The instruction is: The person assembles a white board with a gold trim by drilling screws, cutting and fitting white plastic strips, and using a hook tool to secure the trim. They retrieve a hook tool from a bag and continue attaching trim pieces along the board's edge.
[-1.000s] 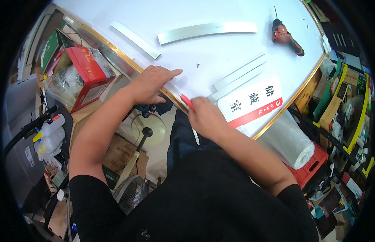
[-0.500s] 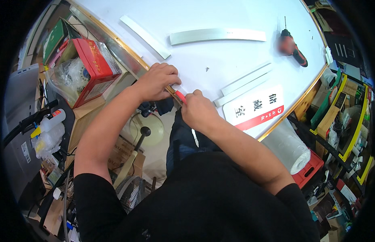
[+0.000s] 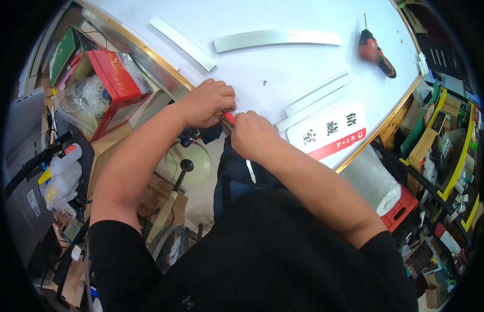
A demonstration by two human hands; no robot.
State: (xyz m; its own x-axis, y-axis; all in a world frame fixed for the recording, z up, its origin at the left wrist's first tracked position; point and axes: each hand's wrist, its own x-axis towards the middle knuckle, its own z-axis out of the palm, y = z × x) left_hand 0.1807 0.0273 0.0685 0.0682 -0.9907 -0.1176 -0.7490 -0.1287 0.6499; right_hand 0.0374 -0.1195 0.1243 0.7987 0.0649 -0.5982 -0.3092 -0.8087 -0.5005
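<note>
My left hand (image 3: 208,102) is closed at the near edge of the white table (image 3: 299,67), its fingers curled over toward the gold rim. What it grips is hidden beneath the fingers. Close beside it, my right hand (image 3: 255,136) is wrapped round a slim red tool (image 3: 229,118), whose working end cannot be made out. The red part shows between the two hands, right by the table edge. Beyond them lie a straight pale strip (image 3: 182,43) and a slightly curved-looking pale strip (image 3: 277,39).
A red and black drill (image 3: 374,53) lies at the far right. Nearer are two more pale strips (image 3: 314,99) and a white sign with a red band (image 3: 331,131). Left stands a red box (image 3: 117,78); right, a plastic-wrapped roll (image 3: 374,190) and a cluttered shelf (image 3: 442,151).
My right hand has shifted slightly left and closer to my left hand, and less of the red tool shows. The whole view has moved a little.
</note>
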